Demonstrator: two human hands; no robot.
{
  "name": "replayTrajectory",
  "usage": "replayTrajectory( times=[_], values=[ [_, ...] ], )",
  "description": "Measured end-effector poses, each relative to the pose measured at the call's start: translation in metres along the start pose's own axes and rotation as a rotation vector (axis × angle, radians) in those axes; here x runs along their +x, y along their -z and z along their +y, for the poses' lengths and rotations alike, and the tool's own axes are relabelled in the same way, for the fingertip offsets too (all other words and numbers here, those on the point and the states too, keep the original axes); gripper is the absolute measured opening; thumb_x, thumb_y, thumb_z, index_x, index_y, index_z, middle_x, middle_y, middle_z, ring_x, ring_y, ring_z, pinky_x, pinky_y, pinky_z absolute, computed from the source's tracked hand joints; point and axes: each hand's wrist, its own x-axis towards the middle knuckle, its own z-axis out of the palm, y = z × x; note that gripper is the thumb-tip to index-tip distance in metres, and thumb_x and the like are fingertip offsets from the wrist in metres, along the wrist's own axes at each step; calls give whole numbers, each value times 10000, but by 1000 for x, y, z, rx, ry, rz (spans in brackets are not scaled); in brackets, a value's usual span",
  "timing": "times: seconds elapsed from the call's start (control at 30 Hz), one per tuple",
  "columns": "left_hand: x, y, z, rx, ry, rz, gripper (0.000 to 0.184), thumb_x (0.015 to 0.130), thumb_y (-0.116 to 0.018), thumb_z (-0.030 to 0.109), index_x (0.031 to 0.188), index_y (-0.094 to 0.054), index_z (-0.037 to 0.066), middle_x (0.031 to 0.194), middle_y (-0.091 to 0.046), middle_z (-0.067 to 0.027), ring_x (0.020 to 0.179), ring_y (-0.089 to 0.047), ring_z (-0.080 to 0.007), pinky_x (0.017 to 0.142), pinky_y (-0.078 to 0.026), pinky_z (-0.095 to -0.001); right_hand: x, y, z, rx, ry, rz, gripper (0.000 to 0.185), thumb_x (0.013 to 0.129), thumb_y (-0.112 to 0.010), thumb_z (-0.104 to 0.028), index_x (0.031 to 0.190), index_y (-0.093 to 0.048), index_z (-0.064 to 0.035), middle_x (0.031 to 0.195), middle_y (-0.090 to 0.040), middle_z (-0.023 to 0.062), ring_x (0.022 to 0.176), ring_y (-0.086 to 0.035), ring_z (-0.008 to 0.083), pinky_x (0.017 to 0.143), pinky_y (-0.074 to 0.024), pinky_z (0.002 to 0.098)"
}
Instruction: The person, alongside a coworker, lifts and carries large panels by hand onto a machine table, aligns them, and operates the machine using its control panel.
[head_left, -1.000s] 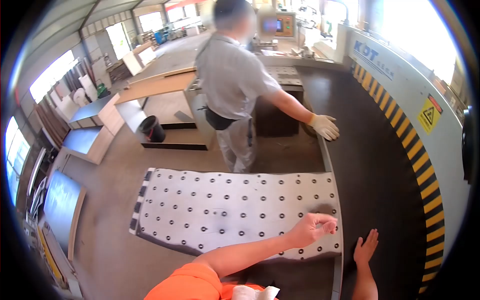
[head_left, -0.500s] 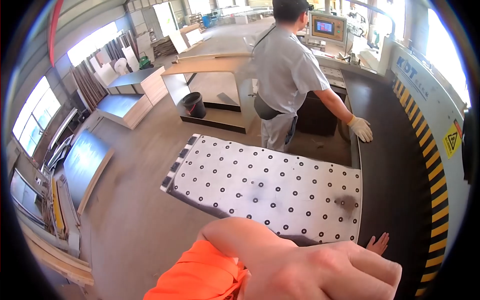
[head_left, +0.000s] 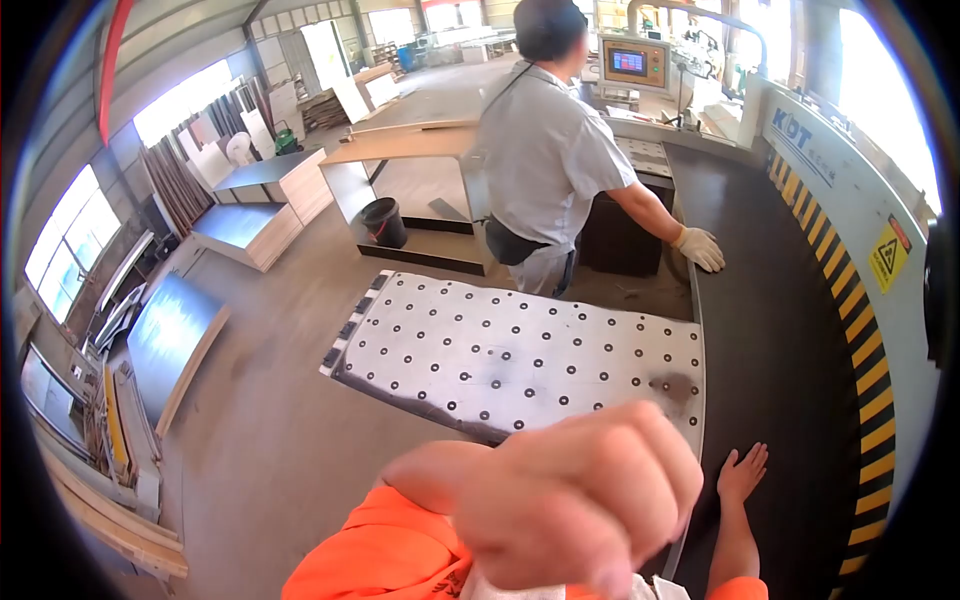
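Note:
My left hand (head_left: 590,490) is raised close to the camera at the bottom centre, its fingers curled in; what they hold, if anything, is hidden. Behind it lies a white table (head_left: 470,345) dotted with dark round studs, with a dark smudge near its right end. My right hand (head_left: 742,474) rests palm down, fingers apart, on a dark panel (head_left: 770,370) at the lower right, holding nothing. Farther along the same panel lies a co-worker's gloved hand (head_left: 699,249).
A co-worker (head_left: 550,170) stands beyond the studded table, facing away. The machine beam (head_left: 850,200) with a striped edge runs along the right. A control screen (head_left: 634,63), a wooden cabinet (head_left: 400,145), a black bucket (head_left: 383,222) and leaning boards (head_left: 175,340) are farther off.
My left hand has risen from above the studded table to near the camera, then shifted left with its fingers curling tighter. The view has swung, and the co-worker still has a gloved hand on the panel.

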Motion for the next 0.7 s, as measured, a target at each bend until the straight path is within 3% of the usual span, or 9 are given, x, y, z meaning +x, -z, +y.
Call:
replayTrajectory(
  times=[0.03, 0.1, 0.2, 0.33, 0.43, 0.57, 0.7],
  values=[
    [0, -14, 0, -4, -48, 76, 60, 926, -640, 119, 980, -665, 118, 735, -602, -48, 632, -551, -190, 614, -489, -312, 0, -1, 1, 6, 3, 3, 679, 997, -456, -364, 1532, -254, 3, 1623, -211, 149, 1507, -175, 296, 1217, -156, 464],
    [2, -22, 0, 26, -158, 40, 220, 959, -628, 149, 1168, -679, 199, 809, -661, -28, 716, -592, -181, 717, -513, -301, -1, 0, 0, 13, 5, 1, 682, 995, -459, -363, 1531, -255, 6, 1624, -210, 149, 1508, -174, 296, 1218, -153, 464],
    [6, -17, 3, 86, -250, -182, 299, 1001, -586, 207, 1294, -638, 236, 988, -710, 1, 910, -646, -203, 878, -514, -332, -4, 3, 0, 11, 1, -11, 684, 994, -460, -361, 1531, -253, 9, 1624, -209, 150, 1508, -173, 295, 1219, -147, 463],
    [-4, -16, 12, 138, -176, -194, 274, 1044, -497, 251, 1245, -665, 170, 1054, -722, 10, 991, -672, -225, 944, -510, -381, 0, 2, -2, 17, -2, -6, 683, 994, -459, -358, 1533, -252, 7, 1622, -212, 152, 1509, -171, 296, 1221, -139, 463],
    [-11, -10, 11, 215, -209, -232, 327, 1058, -456, 290, 1106, -724, 109, 1090, -716, 18, 997, -682, -247, 985, -499, -418, -1, 1, -1, 16, -2, 0, 681, 994, -462, -356, 1531, -255, 7, 1621, -215, 154, 1508, -172, 298, 1221, -142, 464],
    [-7, -5, 4, 294, -323, -235, 230, 1018, -550, 258, 1076, -714, 109, 1003, -694, 27, 986, -685, -238, 934, -535, -400, 1, -7, 3, 3, 14, 33, 680, 991, -470, -354, 1528, -262, 8, 1618, -221, 159, 1505, -180, 305, 1218, -154, 468],
    [-6, 33, -24, 448, -507, -260, 70, 965, -598, 175, 987, -605, 109, 1009, -581, -70, 976, -641, -291, 813, -576, -367, 2, 0, 0, 13, 7, 24, 679, 989, -476, -355, 1523, -274, 11, 1611, -234, 168, 1499, -195, 315, 1212, -170, 477]
  ],
)
